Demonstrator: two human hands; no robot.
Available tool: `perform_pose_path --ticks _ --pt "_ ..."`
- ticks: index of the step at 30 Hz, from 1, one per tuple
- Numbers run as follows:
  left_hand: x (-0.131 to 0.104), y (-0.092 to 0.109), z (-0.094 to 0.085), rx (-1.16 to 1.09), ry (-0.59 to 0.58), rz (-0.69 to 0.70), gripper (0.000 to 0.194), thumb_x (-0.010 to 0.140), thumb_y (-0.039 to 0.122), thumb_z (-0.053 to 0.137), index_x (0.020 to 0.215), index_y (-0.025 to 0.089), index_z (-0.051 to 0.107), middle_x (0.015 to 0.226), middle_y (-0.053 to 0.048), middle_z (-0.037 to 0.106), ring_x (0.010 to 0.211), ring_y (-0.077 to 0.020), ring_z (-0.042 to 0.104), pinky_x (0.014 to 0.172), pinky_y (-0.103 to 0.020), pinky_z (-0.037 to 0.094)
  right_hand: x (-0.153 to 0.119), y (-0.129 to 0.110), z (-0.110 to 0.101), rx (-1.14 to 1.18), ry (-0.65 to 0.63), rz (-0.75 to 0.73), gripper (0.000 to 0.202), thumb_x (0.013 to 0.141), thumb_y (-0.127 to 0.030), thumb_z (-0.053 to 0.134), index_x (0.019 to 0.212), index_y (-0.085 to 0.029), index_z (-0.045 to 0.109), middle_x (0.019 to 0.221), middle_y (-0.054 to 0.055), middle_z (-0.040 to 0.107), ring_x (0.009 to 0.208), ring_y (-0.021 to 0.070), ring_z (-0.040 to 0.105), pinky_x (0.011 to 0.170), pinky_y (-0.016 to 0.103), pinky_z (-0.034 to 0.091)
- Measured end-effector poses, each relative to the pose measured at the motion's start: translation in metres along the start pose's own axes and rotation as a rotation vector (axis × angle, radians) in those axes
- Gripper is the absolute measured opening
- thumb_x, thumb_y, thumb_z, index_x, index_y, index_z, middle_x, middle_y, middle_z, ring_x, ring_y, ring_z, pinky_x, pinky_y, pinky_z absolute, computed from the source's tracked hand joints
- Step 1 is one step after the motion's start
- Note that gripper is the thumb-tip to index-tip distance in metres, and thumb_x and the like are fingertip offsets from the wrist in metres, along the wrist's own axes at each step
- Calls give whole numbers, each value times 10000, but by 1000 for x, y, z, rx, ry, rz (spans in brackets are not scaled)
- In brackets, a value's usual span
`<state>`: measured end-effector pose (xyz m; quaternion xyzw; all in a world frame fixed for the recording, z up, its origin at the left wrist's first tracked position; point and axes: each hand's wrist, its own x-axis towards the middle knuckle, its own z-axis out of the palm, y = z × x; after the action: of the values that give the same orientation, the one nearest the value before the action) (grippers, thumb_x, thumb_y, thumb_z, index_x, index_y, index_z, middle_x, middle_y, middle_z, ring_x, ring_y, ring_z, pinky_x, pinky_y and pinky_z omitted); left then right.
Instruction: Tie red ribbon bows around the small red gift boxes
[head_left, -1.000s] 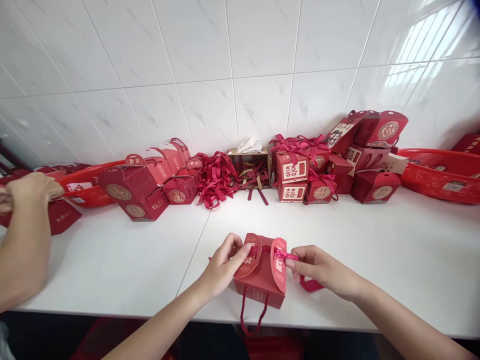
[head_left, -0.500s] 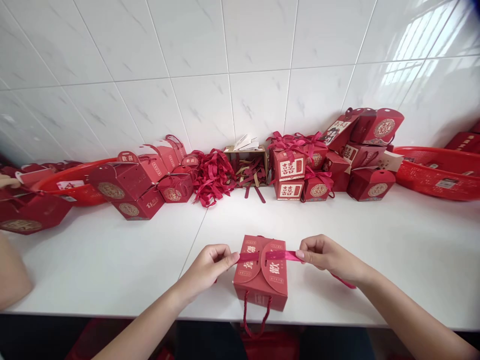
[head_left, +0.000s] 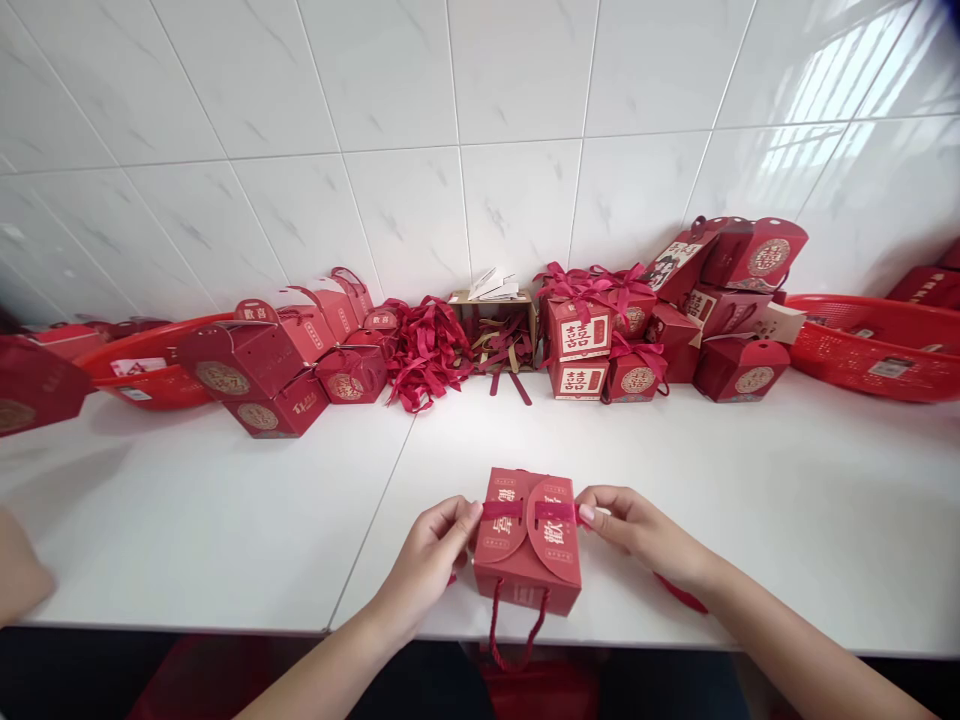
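Observation:
A red gift box [head_left: 525, 560] with gold characters and round overlapping flaps stands near the table's front edge. Its twisted cord handle hangs over that edge. Across the top lies a red ribbon [head_left: 553, 511], threaded through the flap slots. At the box's left side, my left hand [head_left: 439, 545] pinches one end of the ribbon. My right hand [head_left: 637, 530] holds the other end close to the right side, and a loose tail of ribbon shows below the wrist.
Behind are stacked red boxes [head_left: 255, 372], a ribbon pile [head_left: 427, 355], an open carton of strips [head_left: 495, 340], ribboned boxes [head_left: 581, 335] and red baskets [head_left: 877, 350] [head_left: 161, 385]. At the far left, another person's arm [head_left: 19, 570] rests near a dark red box [head_left: 37, 385].
My right hand has moved left, closer to the box. My left hand has shifted slightly toward the box too. At the far left, the other person's box has moved up and left.

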<state>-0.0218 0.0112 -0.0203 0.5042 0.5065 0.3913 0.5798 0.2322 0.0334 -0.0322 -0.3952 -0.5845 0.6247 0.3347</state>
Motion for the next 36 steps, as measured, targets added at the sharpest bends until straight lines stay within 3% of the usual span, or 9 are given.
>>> perform_pose_path --ticks 3,8,16,23,26,29,31,33,36 --pt "-3 -4 4 -32 -11 39 439 856 559 528 660 187 400 661 36 427 585 -94 360 550 -217 327 11 -1 -10 -88 105 -31 395 857 -550 574 785 -162 584 823 -5 606 516 56 289 500 231 205" --pt "-7 -4 5 -13 -26 87 374 891 493 514 692 184 442 730 12 495 648 -112 466 581 -225 380 13 -10 -15 -144 147 -44 411 844 -564 575 786 -160 622 802 0 594 531 68 275 503 242 192" --pt "-5 6 -4 -25 -53 79 359 836 480 582 663 173 515 1014 -62 574 872 -194 594 675 -265 491 -8 -26 -11 -237 77 13 421 850 -589 536 734 -187 587 1143 72 652 803 177 550 640 272 396" --pt "5 -2 -15 123 -82 125 341 879 473 516 697 185 521 1067 -55 566 868 -180 586 797 -310 477 -5 -24 -12 -231 5 -35 401 867 -567 535 736 -190 576 1287 83 584 991 238 591 867 355 467" --pt "9 -10 -22 296 73 181 351 876 479 505 671 197 468 1102 -72 556 993 -232 568 843 -342 459 -4 -19 -13 -290 44 -44 395 868 -583 516 822 -202 608 1246 90 596 915 222 609 782 337 506" --pt "2 -15 -30 518 396 344 189 855 420 539 912 240 539 1130 -76 552 1074 -264 521 905 -381 418 -12 -12 -17 -392 321 -111 395 885 -585 477 1070 -249 572 1248 95 563 960 226 592 716 312 511" --pt "-9 -17 -34 639 477 455 138 856 360 534 945 256 548 1022 -68 576 1020 -266 524 880 -374 413 -23 -9 -18 -474 490 -172 361 907 -560 449 1061 -253 559 1118 88 596 940 227 576 696 304 492" --pt "-22 -16 -35 757 340 498 127 880 327 493 821 253 578 854 -57 584 880 -257 543 798 -358 417 -34 -9 -16 -546 424 -167 350 935 -530 403 910 -237 592 885 61 618 794 211 568 656 301 460" --pt "-35 -12 -28 882 26 409 266 918 332 418 788 261 639 747 -52 604 739 -242 544 733 -360 392 -43 -10 -5 -620 117 -63 440 956 -508 360 719 -220 592 634 18 540 592 173 483 593 299 401"
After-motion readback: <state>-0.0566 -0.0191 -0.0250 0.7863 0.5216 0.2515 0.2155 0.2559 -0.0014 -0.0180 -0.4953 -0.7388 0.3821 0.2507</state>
